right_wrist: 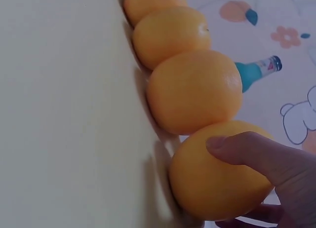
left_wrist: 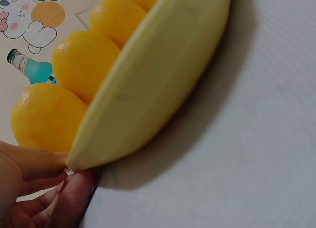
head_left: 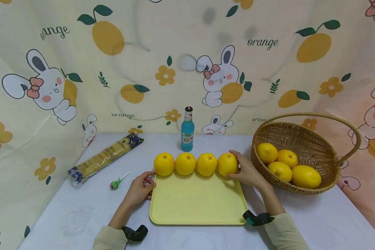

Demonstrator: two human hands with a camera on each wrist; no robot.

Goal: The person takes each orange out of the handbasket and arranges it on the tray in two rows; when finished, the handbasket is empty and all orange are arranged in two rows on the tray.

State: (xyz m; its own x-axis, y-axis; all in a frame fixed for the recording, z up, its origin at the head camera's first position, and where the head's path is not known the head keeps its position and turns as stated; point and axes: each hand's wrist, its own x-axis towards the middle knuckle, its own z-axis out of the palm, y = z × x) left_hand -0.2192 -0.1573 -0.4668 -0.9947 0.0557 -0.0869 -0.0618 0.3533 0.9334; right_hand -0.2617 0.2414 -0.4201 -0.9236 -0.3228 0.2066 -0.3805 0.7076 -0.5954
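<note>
Several yellow oranges point(head_left: 185, 164) stand side by side in a row along the far edge of a pale yellow tray point(head_left: 197, 201). My right hand point(head_left: 249, 171) holds the rightmost orange point(head_left: 227, 164) from its right side. In the right wrist view the thumb point(right_wrist: 234, 146) lies over that orange, and the other fingers go partly out of sight beneath it. At the tray's far left corner, my left hand point(head_left: 140, 187) pinches the rim; the left wrist view shows thumb and fingers on both sides of that corner, close beside the leftmost orange point(left_wrist: 48, 117).
A wicker basket point(head_left: 312, 139) with several yellow fruits stands at the right. Behind the row is a blue bottle point(head_left: 187, 133). To the left lie a long pasta packet point(head_left: 104, 158) and a green lollipop point(head_left: 115, 184). Patterned cloth hangs behind the white table.
</note>
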